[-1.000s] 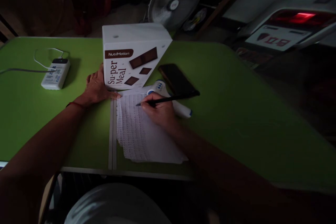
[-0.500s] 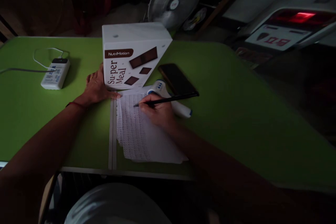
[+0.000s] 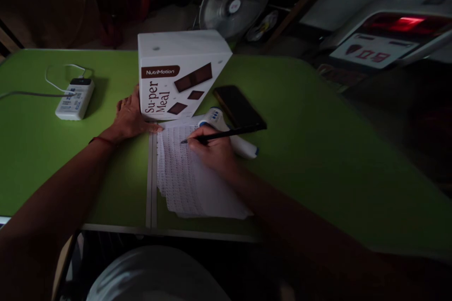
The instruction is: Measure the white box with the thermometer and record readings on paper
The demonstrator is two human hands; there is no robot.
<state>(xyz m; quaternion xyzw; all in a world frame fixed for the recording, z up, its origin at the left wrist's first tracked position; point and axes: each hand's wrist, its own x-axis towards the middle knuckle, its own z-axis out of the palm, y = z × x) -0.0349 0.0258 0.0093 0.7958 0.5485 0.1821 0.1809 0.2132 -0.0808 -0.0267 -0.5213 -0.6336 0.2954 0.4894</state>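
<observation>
White brick (image 3: 75,103), cables attached, far left on green counter (image 3: 318,150). Left hand's (image 3: 129,116) grip looks open, fingers against box (image 3: 176,82), thumb at corner of paper (image 3: 180,174) just in front. Right hand (image 3: 213,150) over paper, grip closed round pen (image 3: 226,133), tip at written rows. White gadget (image 3: 243,146), then phone (image 3: 240,106) right beside.

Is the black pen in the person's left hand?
No, the right hand grips the black pen, while the left hand is down by the white box.
</observation>
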